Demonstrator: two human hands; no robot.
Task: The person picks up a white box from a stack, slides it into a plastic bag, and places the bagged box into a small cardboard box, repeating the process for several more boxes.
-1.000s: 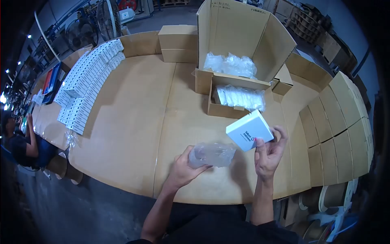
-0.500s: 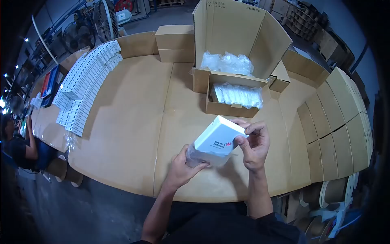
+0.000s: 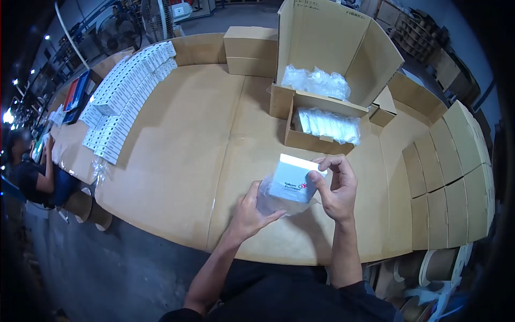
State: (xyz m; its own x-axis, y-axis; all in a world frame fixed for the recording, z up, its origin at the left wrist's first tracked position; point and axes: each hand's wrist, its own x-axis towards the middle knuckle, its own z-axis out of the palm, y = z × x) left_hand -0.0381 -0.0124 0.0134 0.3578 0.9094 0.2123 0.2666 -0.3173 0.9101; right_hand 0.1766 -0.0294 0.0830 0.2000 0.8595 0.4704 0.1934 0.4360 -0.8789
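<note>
A white box (image 3: 289,180) with printed lettering and a red logo is tilted in front of me, its lower part inside a clear plastic bag (image 3: 266,201). My left hand (image 3: 251,214) is closed round the bag at the lower left, thumb along its bottom edge. At the box's upper right corner, my right hand (image 3: 338,188) pinches it between thumb and fingers. Just beyond my hands stands an open carton (image 3: 316,144) with a row of plastic-wrapped white items (image 3: 330,126) inside.
Behind it, a larger open carton (image 3: 332,40) holds clear plastic bags (image 3: 315,81). Stacked small white boxes (image 3: 129,91) line the table's left side. Brown cartons (image 3: 450,177) are stacked at the right. Another person (image 3: 37,174) sits at far left. Cardboard covers the table (image 3: 171,161).
The white box has turned, so its printed face stands more upright. Both hands keep their hold on bag and box. The view has shifted slightly, moving the table's contents rightward.
</note>
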